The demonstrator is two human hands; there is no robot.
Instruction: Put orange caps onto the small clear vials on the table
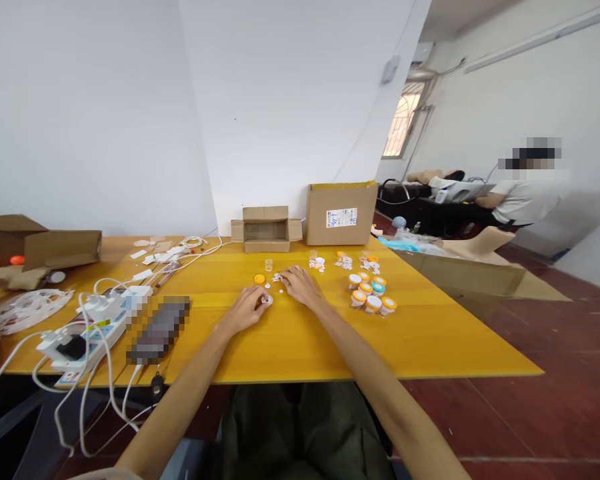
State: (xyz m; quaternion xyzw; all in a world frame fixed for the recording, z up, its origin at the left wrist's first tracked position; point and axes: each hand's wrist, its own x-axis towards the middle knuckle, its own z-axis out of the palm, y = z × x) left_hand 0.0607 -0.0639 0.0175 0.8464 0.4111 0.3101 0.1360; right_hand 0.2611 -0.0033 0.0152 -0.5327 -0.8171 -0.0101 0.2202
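My left hand (245,309) is closed in a pinch on a small white round piece (267,301), low over the yellow table. Just to the right, my right hand (300,285) reaches down with its fingers stretched apart, their tips beside a little heap of small white pieces (276,277). Whether the fingertips touch any of them is too small to tell. Between and beyond the hands lie an orange lid (259,279) and a small clear cup (269,265). A loose white bit (281,291) rests near my right fingers.
Several small lidded jars (373,303) cluster at right, with piles of white parts (345,262) behind them. An open cardboard box (267,247) and a larger box (340,230) stand against the wall. Power strips (105,333), cables and a blurred phone (157,330) lie left. Other people sit nearby.
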